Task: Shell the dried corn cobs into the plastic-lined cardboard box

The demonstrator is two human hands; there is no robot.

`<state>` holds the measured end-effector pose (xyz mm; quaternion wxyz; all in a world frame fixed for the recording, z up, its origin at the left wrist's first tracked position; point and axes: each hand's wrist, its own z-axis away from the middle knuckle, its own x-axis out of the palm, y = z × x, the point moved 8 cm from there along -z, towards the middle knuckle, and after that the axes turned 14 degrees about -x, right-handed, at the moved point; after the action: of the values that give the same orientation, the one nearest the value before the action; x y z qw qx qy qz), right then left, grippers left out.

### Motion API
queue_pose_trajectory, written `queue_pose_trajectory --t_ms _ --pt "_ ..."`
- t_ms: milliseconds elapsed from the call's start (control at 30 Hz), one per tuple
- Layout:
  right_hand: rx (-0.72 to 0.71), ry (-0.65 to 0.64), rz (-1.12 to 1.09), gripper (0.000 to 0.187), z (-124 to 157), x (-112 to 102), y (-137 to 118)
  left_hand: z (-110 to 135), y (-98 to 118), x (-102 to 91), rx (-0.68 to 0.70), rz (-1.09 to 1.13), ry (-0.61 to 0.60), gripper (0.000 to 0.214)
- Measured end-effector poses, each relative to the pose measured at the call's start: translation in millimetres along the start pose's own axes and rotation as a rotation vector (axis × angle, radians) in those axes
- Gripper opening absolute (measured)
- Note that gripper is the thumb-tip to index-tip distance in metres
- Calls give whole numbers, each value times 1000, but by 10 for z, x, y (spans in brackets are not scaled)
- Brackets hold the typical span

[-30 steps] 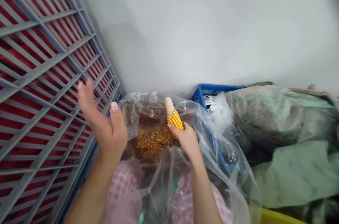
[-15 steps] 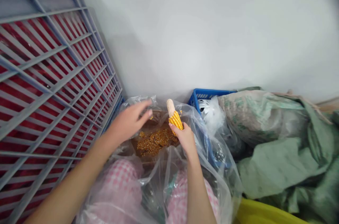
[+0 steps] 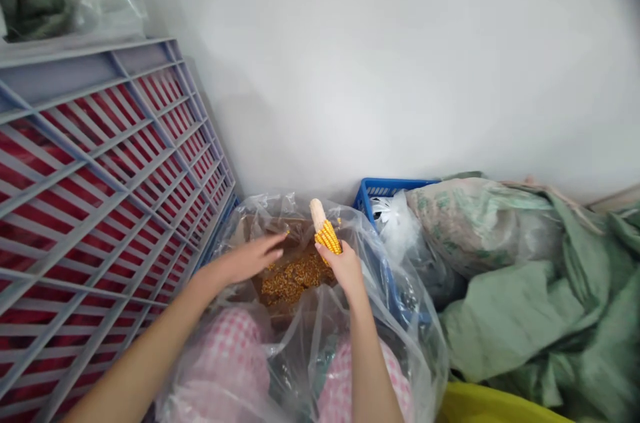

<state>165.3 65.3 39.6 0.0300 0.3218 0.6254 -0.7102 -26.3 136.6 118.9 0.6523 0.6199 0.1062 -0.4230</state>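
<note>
My right hand grips a partly stripped corn cob, its pale bare tip pointing up and a band of yellow kernels showing above my fingers. My left hand is held open, fingers apart and extended, just above a heap of loose corn kernels. The heap lies on a brown cardboard surface inside a transparent plastic bag. Pink gingham cloth lies beneath my forearms, partly behind the plastic.
A grey-and-red slatted plastic crate leans on the left beside a white wall. A blue basket stands behind the bag. Green woven sacks are heaped on the right, above a yellow tub rim.
My left hand has swung from raised beside the crate to low over the kernels. My right hand still grips the cob, and the view has tilted upward, showing more of the crate.
</note>
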Motion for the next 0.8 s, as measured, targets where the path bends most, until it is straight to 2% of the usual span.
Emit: queue_pose_trajectory --t_ms 100,133,200,300,333,367,400,500,533,567,633,667,700,767,800 --pt "10 -1 3 51 4 -25 23 26 150 -182 -6 44 88 46" --pt "8 -2 4 51 6 -30 23 52 199 -183 -24 67 59 52" --pt "-7 -6 -1 51 11 -33 11 157 297 -63 -68 237 -151 62" --pt "-33 -28 -13 49 10 -12 -14 485 507 194 -155 742 -605 62" --pt "-32 -37 -9 49 7 -3 -15 597 567 240 -187 864 -704 63" --pt "-25 -48 0 48 4 8 -11 684 590 261 -219 904 -745 63" --pt "-17 -56 10 48 2 17 -7 719 554 232 -243 851 -678 63" --pt "-13 -64 28 47 -1 36 -15 697 254 -41 -309 517 -270 59" --pt "-20 -57 27 47 -1 38 -26 683 141 -130 -326 426 -172 56" --pt "-27 -48 27 47 -1 38 -38 667 31 -179 -344 375 -130 50" --pt "-21 -36 37 46 1 41 -48 628 -140 -192 -353 285 -152 43" --pt "-13 -36 42 46 0 48 -49 603 -177 -211 -320 197 -142 41" --pt "-7 -39 47 45 -2 58 -52 575 -176 -266 -264 96 -81 41" --pt "-3 -48 43 45 -9 84 -67 547 -48 -461 -104 -107 163 41" --pt "-6 -49 38 45 -12 95 -78 563 5 -618 -79 -117 347 40"
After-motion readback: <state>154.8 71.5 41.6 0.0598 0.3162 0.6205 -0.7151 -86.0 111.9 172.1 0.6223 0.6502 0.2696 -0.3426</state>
